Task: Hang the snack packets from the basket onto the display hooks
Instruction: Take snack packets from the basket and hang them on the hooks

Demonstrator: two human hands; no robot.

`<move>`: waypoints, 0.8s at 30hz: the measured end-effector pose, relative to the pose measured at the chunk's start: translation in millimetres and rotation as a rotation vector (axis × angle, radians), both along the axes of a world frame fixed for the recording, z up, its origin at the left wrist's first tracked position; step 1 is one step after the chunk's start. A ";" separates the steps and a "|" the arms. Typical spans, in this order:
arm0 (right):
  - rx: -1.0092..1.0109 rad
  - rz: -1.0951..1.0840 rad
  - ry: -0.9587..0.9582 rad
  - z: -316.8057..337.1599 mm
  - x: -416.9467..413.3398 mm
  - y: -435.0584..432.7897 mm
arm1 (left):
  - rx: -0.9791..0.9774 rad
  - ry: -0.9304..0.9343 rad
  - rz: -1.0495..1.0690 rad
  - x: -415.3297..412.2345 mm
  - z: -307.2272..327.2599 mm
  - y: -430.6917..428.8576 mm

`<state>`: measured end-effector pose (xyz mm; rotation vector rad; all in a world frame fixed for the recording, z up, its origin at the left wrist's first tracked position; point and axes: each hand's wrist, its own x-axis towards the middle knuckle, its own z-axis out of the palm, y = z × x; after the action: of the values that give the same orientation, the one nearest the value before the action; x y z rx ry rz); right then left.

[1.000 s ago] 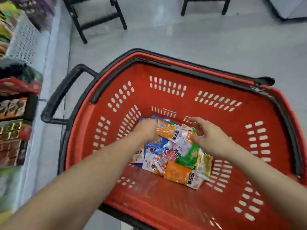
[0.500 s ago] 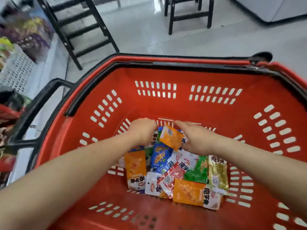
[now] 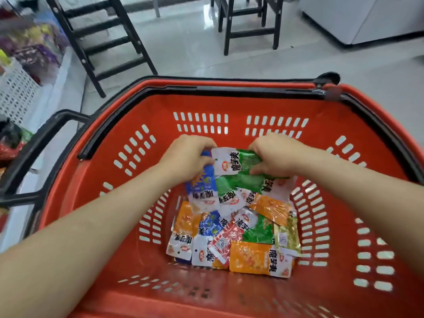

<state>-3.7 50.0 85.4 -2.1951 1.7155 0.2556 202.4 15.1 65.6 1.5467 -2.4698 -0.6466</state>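
Pinching green packet (image 3: 246, 161) with our left hand (image 3: 188, 157) and right hand (image 3: 277, 157), loose packets (image 3: 229, 237) beneath, red basket (image 3: 229, 104) around, stools (image 3: 252, 32) beyond.

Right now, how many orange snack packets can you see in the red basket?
3: the left orange packet at the pile's left edge, the right orange packet at its right side, and the near orange packet closest to the camera. Others may be hidden underneath.

black ladder-like frame (image 3: 83, 61), black stool (image 3: 252, 32), white cabinet (image 3: 367, 17) — glossy grey floor (image 3: 183, 53)
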 end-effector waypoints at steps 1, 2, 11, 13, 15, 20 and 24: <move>-0.017 0.001 0.078 1.0 -6.4 -0.8 | -0.017 -0.121 -0.015 1.4 -6.5 1.5; -0.042 -0.009 0.140 1.9 -13.3 -1.9 | -0.001 -0.234 -0.055 1.6 -12.9 4.1; 0.026 -0.049 0.078 1.0 -23.2 -0.1 | 0.212 -0.681 -0.681 -80.6 -89.2 44.7; 0.009 -0.052 0.028 -1.9 -24.9 -3.0 | 0.213 -0.704 -0.617 -86.0 -115.5 45.3; 0.007 -0.060 -0.006 -5.5 -26.2 -7.4 | 0.247 -0.679 -0.540 -82.9 -133.2 44.0; -0.018 -0.118 -0.137 -8.3 -28.0 -13.0 | 0.471 -0.449 -0.278 -81.1 -151.1 42.7; -0.028 -0.182 -0.266 -4.7 -31.0 -19.9 | 0.347 -0.428 -0.371 -71.1 -121.7 34.0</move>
<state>-34.6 30.1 80.6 -1.9712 1.7591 -0.1013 131.3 49.1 -56.1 1.4672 -3.1537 -0.9251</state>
